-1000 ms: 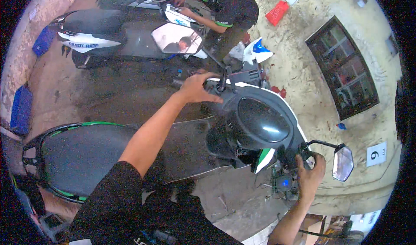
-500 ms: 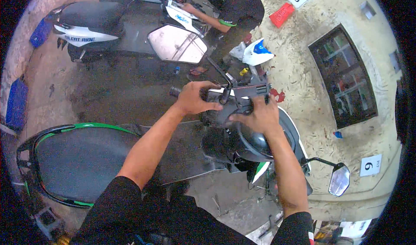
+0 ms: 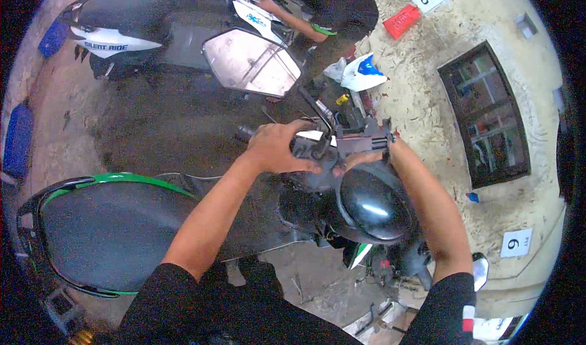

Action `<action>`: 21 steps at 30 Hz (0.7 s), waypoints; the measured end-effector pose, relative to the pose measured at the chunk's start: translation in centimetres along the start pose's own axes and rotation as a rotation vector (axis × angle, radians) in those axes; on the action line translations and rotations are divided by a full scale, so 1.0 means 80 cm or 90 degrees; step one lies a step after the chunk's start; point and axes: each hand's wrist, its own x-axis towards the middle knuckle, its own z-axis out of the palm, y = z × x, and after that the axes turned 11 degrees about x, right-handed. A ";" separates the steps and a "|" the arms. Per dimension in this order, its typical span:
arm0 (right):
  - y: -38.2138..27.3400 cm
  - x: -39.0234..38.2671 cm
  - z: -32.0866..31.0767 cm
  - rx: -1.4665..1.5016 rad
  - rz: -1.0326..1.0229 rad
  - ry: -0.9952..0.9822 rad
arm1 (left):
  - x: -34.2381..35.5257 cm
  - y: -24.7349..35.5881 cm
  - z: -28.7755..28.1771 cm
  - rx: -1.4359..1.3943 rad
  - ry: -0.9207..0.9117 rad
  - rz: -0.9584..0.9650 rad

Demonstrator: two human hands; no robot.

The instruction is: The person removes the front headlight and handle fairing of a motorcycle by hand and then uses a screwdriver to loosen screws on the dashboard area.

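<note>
A scooter's dark handlebar (image 3: 326, 165) is in front of me, with a mirror stem (image 3: 318, 110) rising from it to a large mirror (image 3: 250, 63). My left hand (image 3: 278, 148) is closed around the handlebar by the base of that stem, thumb on the near side. From the other side my right hand (image 3: 365, 157) reaches in behind a dark bracket (image 3: 361, 143). Its thumb tip presses on the handlebar, and most of its fingers are hidden. Just below my hands sits a glossy black dome-shaped cover (image 3: 373, 204).
The scooter's black seat (image 3: 116, 232) with green trim lies at the left. Another scooter (image 3: 116, 43) stands beyond, where a co-worker's arm (image 3: 299, 24) reaches over a white panel. A white and blue panel (image 3: 365, 73) rests by the wall. My right forearm partly covers a second mirror (image 3: 481, 272).
My right hand has slid from the top of the handlebar to behind the bracket, its forearm swinging right. The glossy cover shows more fully, and the second mirror is now partly hidden.
</note>
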 end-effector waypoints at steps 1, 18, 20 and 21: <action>0.006 0.009 -0.001 -0.091 -0.036 -0.031 | -0.002 0.001 0.002 0.024 0.019 -0.016; 0.062 0.061 0.007 0.295 -0.208 -0.121 | -0.010 0.000 -0.001 -0.181 0.040 -0.065; 0.065 0.057 0.007 0.267 -0.223 -0.086 | -0.011 0.004 0.000 -0.190 0.034 -0.075; 0.062 0.062 0.002 0.328 -0.175 -0.111 | -0.012 0.004 -0.001 -0.165 0.083 -0.070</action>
